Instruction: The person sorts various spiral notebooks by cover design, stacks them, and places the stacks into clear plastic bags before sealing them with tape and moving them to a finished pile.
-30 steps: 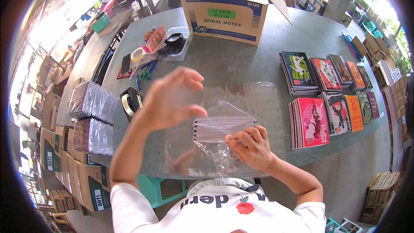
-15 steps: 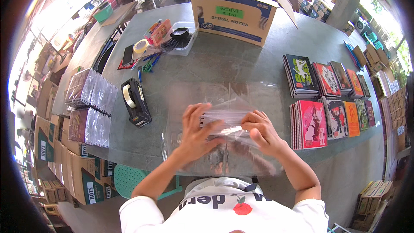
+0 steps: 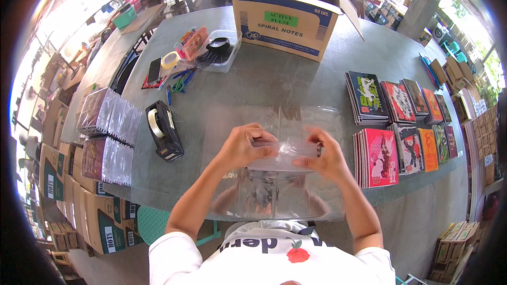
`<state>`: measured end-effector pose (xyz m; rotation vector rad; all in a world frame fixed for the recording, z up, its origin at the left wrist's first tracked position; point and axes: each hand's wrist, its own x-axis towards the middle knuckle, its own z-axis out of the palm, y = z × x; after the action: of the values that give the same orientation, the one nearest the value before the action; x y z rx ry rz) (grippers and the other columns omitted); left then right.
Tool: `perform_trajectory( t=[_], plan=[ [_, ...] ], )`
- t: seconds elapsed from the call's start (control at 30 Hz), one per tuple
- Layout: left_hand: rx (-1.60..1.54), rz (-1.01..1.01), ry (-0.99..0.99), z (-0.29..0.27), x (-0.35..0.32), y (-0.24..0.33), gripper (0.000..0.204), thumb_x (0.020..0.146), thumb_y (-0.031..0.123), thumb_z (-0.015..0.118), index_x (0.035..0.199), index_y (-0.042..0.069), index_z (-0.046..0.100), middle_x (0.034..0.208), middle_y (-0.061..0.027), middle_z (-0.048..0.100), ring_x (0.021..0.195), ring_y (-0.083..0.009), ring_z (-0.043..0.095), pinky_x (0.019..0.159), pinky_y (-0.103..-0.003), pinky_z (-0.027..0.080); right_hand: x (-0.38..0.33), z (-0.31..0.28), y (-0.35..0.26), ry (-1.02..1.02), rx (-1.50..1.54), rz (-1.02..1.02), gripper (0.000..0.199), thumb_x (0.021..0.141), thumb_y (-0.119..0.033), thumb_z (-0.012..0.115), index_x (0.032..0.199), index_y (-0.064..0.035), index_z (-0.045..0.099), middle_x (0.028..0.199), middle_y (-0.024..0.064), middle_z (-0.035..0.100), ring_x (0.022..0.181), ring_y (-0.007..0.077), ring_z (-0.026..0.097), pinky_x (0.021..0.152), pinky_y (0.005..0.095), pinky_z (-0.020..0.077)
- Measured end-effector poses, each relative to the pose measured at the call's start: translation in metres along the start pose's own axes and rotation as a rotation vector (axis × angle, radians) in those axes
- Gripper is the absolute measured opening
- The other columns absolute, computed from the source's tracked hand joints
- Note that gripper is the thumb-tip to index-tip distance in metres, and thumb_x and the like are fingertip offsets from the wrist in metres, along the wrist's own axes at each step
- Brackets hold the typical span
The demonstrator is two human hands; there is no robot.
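Between my two hands is a bundle of spiral notebooks [image 3: 280,164] with clear plastic film drawn over it; glare hides part of its surface. My left hand [image 3: 247,145] is closed round the bundle's left end, fingers bent over the top and thumb pointing inward. At the opposite end my right hand [image 3: 325,150] grips with its thumb on the near side, its fingers slightly blurred. Beneath the bundle, loose clear plastic sheets [image 3: 259,195] lie flat on the grey table [image 3: 296,84] and reflect my arms.
Left of the plastic stands a black tape dispenser [image 3: 165,131]. Farther left are wrapped notebook stacks [image 3: 108,158]. Several notebook stacks [image 3: 375,155] with colourful covers line the right side. At the back are an open carton [image 3: 282,26] and a clear tub [image 3: 224,55] beside scissors [image 3: 182,80] and tape.
My hands have gone from spread fingers over the film to gripping both ends of the bundle. The film now lies closer around it, and the right hand has shifted slightly outward.
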<state>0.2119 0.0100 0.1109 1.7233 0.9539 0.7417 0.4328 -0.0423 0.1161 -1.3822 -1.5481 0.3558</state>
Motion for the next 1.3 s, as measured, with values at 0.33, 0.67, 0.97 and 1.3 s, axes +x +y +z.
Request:
perform_trajectory(
  t=[0.33,0.67,0.97,1.3],
  plan=[
    [0.753,0.492,-0.132,0.011,-0.030,0.047,0.030,0.067,0.009,0.067,0.095,0.000,0.062,0.092,-0.0097,0.058,0.088,-0.0259,0.055,0.076,-0.035,0.048,-0.005,-0.020,-0.039,-0.677,-0.459,-0.484,0.032,0.073,-0.006,0.062,0.104,0.0018,0.060,0.102,0.0096,0.058,0.100,0.0248,0.054,0.085,0.0340,0.0433],
    [0.748,0.904,0.088,0.040,-0.060,0.000,0.022,0.062,0.005,0.067,0.083,0.001,0.062,0.085,-0.0046,0.050,0.086,-0.0189,0.051,0.070,-0.030,0.046,-0.009,-0.016,-0.025,-0.656,-0.156,-0.519,0.043,0.086,-0.014,0.052,0.126,-0.0011,0.046,0.136,0.0138,0.040,0.130,0.0227,0.033,0.107,0.0392,0.0271],
    [0.915,0.635,0.180,0.021,-0.084,-0.028,0.025,0.066,0.007,0.067,0.091,0.007,0.062,0.095,-0.0061,0.055,0.092,-0.0246,0.051,0.077,-0.039,0.043,-0.009,-0.009,-0.016,-0.908,-0.219,-0.502,0.046,0.085,-0.009,0.052,0.130,-0.0106,0.044,0.139,0.0042,0.037,0.131,0.0230,0.029,0.109,0.0384,0.0254],
    [-0.129,-0.583,1.153,-0.171,-0.128,-0.208,0.039,0.077,0.041,0.069,0.072,0.002,0.065,0.074,-0.0055,0.063,0.068,-0.0119,0.055,0.066,-0.027,0.041,-0.007,-0.005,-0.038,-0.962,-0.210,-0.453,0.048,0.077,-0.001,0.058,0.124,-0.0135,0.052,0.137,0.0020,0.040,0.132,0.0246,0.028,0.109,0.0443,0.0213]
  ],
)
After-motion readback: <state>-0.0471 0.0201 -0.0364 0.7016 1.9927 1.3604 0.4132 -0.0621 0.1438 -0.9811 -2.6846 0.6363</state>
